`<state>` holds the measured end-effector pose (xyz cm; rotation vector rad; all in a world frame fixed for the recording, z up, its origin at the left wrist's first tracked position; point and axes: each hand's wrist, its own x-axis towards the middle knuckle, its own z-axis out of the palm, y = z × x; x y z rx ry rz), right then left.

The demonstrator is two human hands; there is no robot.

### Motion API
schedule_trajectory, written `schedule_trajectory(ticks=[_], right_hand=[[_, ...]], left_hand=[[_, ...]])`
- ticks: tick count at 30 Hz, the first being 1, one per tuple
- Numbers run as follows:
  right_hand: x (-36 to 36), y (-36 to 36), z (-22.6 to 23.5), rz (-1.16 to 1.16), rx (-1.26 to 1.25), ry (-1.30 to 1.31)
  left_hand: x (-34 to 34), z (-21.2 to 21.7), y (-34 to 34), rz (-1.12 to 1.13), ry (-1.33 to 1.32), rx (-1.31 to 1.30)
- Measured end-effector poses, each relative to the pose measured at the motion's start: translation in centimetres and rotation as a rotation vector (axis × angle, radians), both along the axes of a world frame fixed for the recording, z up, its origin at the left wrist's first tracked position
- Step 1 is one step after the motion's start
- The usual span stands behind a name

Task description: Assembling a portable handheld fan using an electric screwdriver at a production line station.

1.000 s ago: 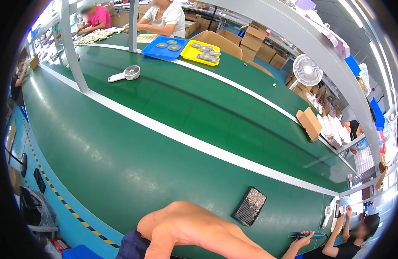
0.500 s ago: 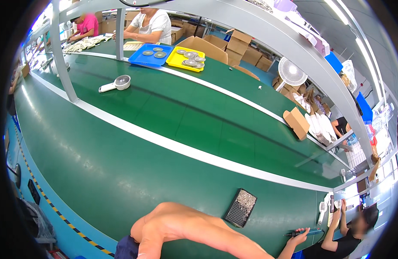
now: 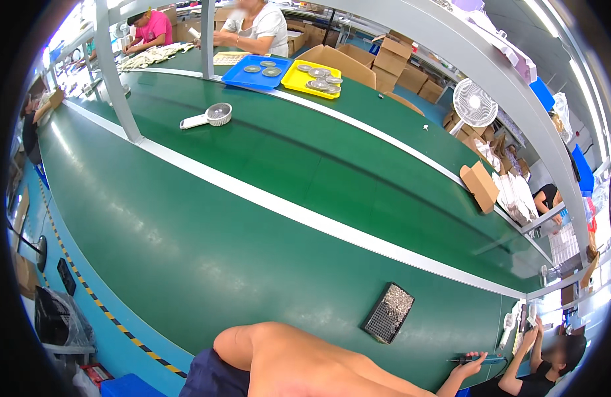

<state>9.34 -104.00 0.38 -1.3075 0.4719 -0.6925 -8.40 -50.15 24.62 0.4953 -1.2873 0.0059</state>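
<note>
Neither of my hands shows. A bare bent arm (image 3: 305,360), large at the lower edge and most likely my left, comes out of a navy sleeve (image 3: 216,377); its hand lies beyond the picture. Past that arm, on the green table (image 3: 206,264), lies a black gridded tray (image 3: 383,322) partly filled with small shiny pieces (image 3: 398,302). The tray is apart from the arm. Farther off, a white handheld fan (image 3: 219,114) lies on its side. At lower right another person's hand (image 3: 473,365) grips a teal electric screwdriver (image 3: 491,359).
A white rail (image 3: 272,200) runs across the table. Beyond stand a blue tray (image 3: 239,76) and a yellow tray (image 3: 302,85) with grey discs. Grey frame posts (image 3: 115,86) rise at left. A cardboard box (image 3: 479,185) is at right. Several co-workers sit around.
The whole view has shifted, so the table and its things sit farther right in the picture. My bent arm has changed pose and its near part fills more of the lower edge.
</note>
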Motion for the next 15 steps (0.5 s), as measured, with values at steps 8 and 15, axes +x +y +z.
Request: schedule_trajectory(ticks=[8,15], right_hand=[[0.2,0.3,-0.2,-0.08,-0.033,0.008],[0.3,0.5,0.3,-0.095,-0.117,0.029]], left_hand=[[0.7,0.3,0.8,0.048,-0.013,0.014],[0.7,-1.5,1.6,0.076,0.035,-0.018]])
